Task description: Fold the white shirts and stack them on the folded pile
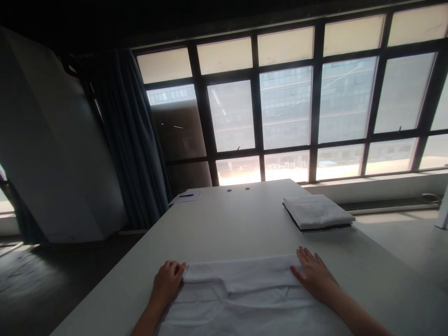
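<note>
A white garment [259, 298] lies spread on the white table [224, 224] in front of me, its far edge folded over into a band. Several creases run across it; I cannot tell what kind of garment it is. My left hand [168, 281] has its fingers curled around the far left corner of the cloth. At the far right corner, my right hand [314, 274] rests flat with fingers stretched out, palm on the cloth's edge. The near part of the garment runs out of view at the bottom.
A folded stack of white cloth [317, 211] with a dark layer beneath sits at the table's right edge. Paper [191, 197] with a pen [186, 195] lies at the far left corner. Two small dark discs [247, 188] are near the far edge. A blue curtain [135, 130] hangs left.
</note>
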Demonstrator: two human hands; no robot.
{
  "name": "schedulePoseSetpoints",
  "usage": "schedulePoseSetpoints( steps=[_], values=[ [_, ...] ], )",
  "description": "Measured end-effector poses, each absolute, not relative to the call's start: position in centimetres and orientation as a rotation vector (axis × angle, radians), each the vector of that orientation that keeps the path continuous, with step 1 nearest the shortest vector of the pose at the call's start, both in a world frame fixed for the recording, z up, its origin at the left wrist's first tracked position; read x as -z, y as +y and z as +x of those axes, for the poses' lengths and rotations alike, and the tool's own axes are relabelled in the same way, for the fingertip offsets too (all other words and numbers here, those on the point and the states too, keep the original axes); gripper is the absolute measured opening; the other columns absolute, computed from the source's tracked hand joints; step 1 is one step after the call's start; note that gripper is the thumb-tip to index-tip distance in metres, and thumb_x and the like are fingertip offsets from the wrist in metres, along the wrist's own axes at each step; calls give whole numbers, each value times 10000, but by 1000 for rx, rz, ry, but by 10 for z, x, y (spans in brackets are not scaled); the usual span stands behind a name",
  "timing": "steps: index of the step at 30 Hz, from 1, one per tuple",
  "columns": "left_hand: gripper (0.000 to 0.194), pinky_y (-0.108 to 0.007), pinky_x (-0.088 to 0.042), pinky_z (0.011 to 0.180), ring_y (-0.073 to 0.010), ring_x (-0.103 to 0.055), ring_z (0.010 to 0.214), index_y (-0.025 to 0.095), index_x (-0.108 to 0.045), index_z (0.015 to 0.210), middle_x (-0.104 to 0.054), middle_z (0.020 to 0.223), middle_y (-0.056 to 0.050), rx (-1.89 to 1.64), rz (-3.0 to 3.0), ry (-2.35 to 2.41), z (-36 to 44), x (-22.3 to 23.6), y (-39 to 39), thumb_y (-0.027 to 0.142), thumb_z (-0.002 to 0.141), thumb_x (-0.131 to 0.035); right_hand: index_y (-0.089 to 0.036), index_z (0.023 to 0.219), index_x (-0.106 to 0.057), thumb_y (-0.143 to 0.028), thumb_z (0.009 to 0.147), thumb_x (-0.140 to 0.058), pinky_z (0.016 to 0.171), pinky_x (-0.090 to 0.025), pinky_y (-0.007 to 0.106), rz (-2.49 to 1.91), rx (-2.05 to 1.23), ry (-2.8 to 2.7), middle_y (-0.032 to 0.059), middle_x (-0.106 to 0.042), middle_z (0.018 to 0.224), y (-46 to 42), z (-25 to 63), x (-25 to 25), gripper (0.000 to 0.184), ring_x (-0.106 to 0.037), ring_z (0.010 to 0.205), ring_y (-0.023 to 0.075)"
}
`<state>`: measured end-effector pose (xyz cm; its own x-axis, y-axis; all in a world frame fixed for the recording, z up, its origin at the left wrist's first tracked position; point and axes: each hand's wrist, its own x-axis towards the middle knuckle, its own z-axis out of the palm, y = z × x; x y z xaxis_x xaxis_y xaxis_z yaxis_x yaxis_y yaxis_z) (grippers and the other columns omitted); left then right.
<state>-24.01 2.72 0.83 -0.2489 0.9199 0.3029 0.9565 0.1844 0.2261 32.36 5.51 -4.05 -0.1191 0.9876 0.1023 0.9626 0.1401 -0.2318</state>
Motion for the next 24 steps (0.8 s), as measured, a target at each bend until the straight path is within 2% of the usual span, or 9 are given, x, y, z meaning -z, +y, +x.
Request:
schedulePoseSetpoints(
  steps=[3, 5, 9, 13, 17, 21, 24],
  values=[
    [388, -339, -501, 929, -249, -670, 1008, 239, -686, 846, -716, 1054, -59, 661, -1932, -2317, -242, -11, 26, 508, 928, -420, -100, 1533, -407, -700, 944, -321, 1247, -111, 485, -1919, -150, -2181, 121, -291, 1611, 56, 324, 42, 845, -228, 1516, 277],
    [412, -298, -512, 925, -227, -676, 1043, 248, -705, 936, -728, 1122, -30, 730, -1976, -2319, -245, -13, 25, 517, 947, -393, -95, 1530, -409, -705, 940, -332, 1244, -115, 491, -1913, -150, -2176, 129, -296, 1607, 56, 324, 42, 852, -239, 1512, 279],
    [416, -266, -521, 912, -205, -695, 1035, 272, -718, 1075, -763, 1098, 17, 774, -2036, -2334, -247, -15, 24, 505, 959, -394, -101, 1520, -428, -698, 940, -340, 1240, -122, 501, -1902, -159, -2171, 130, -306, 1602, 55, 323, 39, 836, -242, 1511, 283],
    [329, -344, -448, 1011, -221, -646, 1150, 314, -729, 1102, -747, 1161, 15, 704, -1999, -2344, -243, -14, 25, 382, 921, -463, -110, 1512, -443, -682, 938, -353, 1242, -123, 497, -1910, -174, -2167, 126, -322, 1597, 53, 322, 35, 816, -249, 1509, 283],
    [347, -441, -379, 1041, -250, -605, 1187, 337, -723, 1118, -731, 1167, -7, 619, -1918, -2374, -237, -13, 25, 294, 903, -455, -125, 1506, -454, -677, 934, -371, 1242, -126, 503, -1898, -177, -2150, 128, -333, 1593, 53, 322, 36, 799, -255, 1507, 286],
    [344, -446, -381, 1011, -271, -602, 1168, 305, -734, 1065, -716, 1159, -32, 570, -1832, -2423, -236, -13, 25, 291, 906, -428, -131, 1509, -451, -680, 938, -366, 1243, -139, 505, -1890, -173, -2152, 132, -336, 1594, 54, 323, 39, 797, -248, 1508, 295],
    [375, -427, -390, 988, -257, -612, 1150, 300, -738, 1014, -711, 1143, -32, 563, -1775, -2466, -237, -14, 27, 265, 926, -375, -131, 1511, -447, -691, 938, -362, 1242, -145, 508, -1888, -164, -2155, 137, -341, 1592, 55, 324, 41, 806, -243, 1510, 300]
  ],
)
